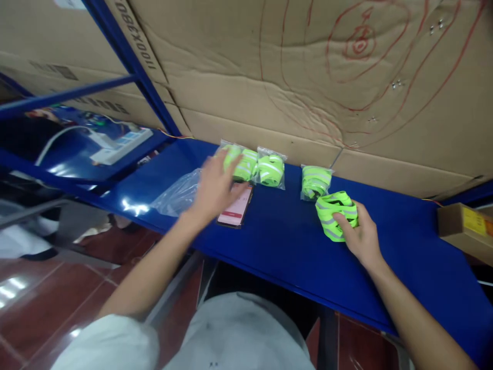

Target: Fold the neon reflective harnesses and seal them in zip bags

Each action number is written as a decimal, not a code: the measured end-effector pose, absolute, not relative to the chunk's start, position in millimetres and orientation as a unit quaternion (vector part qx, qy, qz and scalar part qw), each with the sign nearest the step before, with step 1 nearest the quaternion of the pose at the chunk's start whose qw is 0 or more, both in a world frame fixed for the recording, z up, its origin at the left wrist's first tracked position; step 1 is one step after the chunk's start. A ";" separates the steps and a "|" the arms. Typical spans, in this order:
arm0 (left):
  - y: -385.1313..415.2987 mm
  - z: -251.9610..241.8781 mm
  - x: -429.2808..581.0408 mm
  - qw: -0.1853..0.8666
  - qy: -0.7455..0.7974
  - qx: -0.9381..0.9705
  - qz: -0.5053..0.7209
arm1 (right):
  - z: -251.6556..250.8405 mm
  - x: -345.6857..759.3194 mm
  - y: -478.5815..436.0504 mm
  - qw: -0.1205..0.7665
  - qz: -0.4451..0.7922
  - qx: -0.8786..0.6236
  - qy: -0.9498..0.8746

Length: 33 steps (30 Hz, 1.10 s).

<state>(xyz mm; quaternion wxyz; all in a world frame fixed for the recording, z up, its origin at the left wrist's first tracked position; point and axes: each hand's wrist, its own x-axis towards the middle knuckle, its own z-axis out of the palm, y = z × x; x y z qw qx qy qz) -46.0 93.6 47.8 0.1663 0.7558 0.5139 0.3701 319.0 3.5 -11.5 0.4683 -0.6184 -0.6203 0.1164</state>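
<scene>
My right hand [360, 232] grips a loose bundle of neon-green reflective strap [336, 216] with grey stripes, thumb across its front. Just behind it a bagged green strap bundle [316, 180] lies on the blue table. My left hand [217, 187], slightly blurred, has its fingers spread over the left end of the table. Under and beside its fingers are bagged green bundles [246, 163], partly covered. Another bagged bundle [271, 169] lies to their right. A phone [235, 206] with a lit screen is beside my left thumb. A clear plastic bag [179, 194] lies left of that hand.
A cardboard wall [239, 67] with red drawn rings rises behind the blue table [277, 241]. At the right end stands a cardboard box [462, 231]. Left, beyond a blue metal frame [142, 85], a white power strip [123, 146] lies on another blue surface.
</scene>
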 end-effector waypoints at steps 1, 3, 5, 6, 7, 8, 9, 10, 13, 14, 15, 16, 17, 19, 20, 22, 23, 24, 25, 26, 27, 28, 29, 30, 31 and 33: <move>102.7 47.0 -74.6 0.081 0.586 0.743 0.314 | -13.1 317.5 5.5 0.474 0.146 -0.623 -0.606; 118.5 41.0 -121.8 0.043 0.704 0.692 0.158 | -15.6 313.0 8.1 0.477 0.203 -0.624 -0.585; 127.0 32.9 -151.2 0.073 0.719 0.685 0.091 | -17.8 307.7 8.9 0.476 0.256 -0.619 -0.570; 127.7 29.9 -159.4 0.091 0.725 0.680 0.062 | -18.8 305.4 8.9 0.475 0.278 -0.616 -0.564; 125.9 28.6 -164.3 0.096 0.725 0.680 0.048 | -19.8 303.5 8.9 0.476 0.298 -0.613 -0.556; 121.8 29.4 -166.3 0.087 0.726 0.681 0.037 | -20.5 302.1 8.8 0.478 0.315 -0.611 -0.547; 115.6 32.5 -166.2 0.066 0.723 0.687 0.034 | -20.9 301.1 8.7 0.483 0.331 -0.610 -0.534; 107.4 37.7 -164.4 0.035 0.715 0.698 0.040 | -20.8 300.4 8.6 0.488 0.350 -0.610 -0.517; 76.0 59.9 -148.5 -0.031 0.665 0.741 0.093 | -16.4 298.7 7.2 0.505 0.442 -0.593 -0.445; 64.9 66.8 -139.2 -0.030 0.644 0.756 0.109 | -13.7 297.7 6.1 0.508 0.480 -0.578 -0.422; 54.3 72.2 -127.7 -0.028 0.617 0.777 0.122 | -10.6 296.2 4.6 0.510 0.517 -0.558 -0.402; 44.5 75.6 -114.1 -0.024 0.578 0.807 0.123 | -7.2 294.1 2.7 0.509 0.551 -0.537 -0.387; 35.9 76.8 -98.7 -0.034 0.532 0.837 0.126 | -3.9 291.6 0.6 0.508 0.578 -0.515 -0.377; 22.7 73.4 -65.0 -0.050 0.428 0.894 0.124 | 2.1 285.2 -4.3 0.500 0.616 -0.479 -0.375; 18.4 69.7 -48.3 -0.058 0.392 0.909 0.126 | 4.6 281.9 -6.7 0.494 0.626 -0.466 -0.383; 14.5 60.7 -19.5 -0.068 0.350 0.923 0.144 | 8.3 276.5 -10.9 0.479 0.632 -0.443 -0.418; 14.5 56.3 -8.5 -0.070 0.337 0.926 0.154 | 9.8 274.9 -12.4 0.469 0.630 -0.436 -0.440; 15.5 52.3 -0.2 -0.067 0.326 0.929 0.162 | 11.3 274.3 -13.5 0.456 0.626 -0.432 -0.462; 17.0 49.0 5.6 -0.061 0.317 0.932 0.165 | 12.6 274.6 -14.1 0.439 0.621 -0.431 -0.485; 18.7 46.5 9.3 -0.054 0.309 0.935 0.165 | 14.0 275.8 -14.3 0.419 0.616 -0.435 -0.506; 20.1 44.7 11.4 -0.047 0.304 0.938 0.162 | 15.4 277.6 -14.3 0.394 0.608 -0.443 -0.528; 21.0 43.5 12.7 -0.042 0.302 0.939 0.159 | 16.6 279.9 -14.1 0.367 0.598 -0.453 -0.550; 21.1 42.8 13.7 -0.038 0.301 0.940 0.154 | 17.5 282.3 -13.9 0.340 0.585 -0.462 -0.573; 20.5 42.4 14.9 -0.035 0.297 0.943 0.146 | 18.2 284.7 -13.9 0.314 0.572 -0.469 -0.594; 19.1 42.0 16.8 -0.030 0.290 0.947 0.136 | 18.4 286.6 -14.0 0.290 0.562 -0.473 -0.613; 14.8 40.3 22.5 -0.014 0.261 0.959 0.111 | 17.4 288.8 -14.8 0.249 0.552 -0.471 -0.642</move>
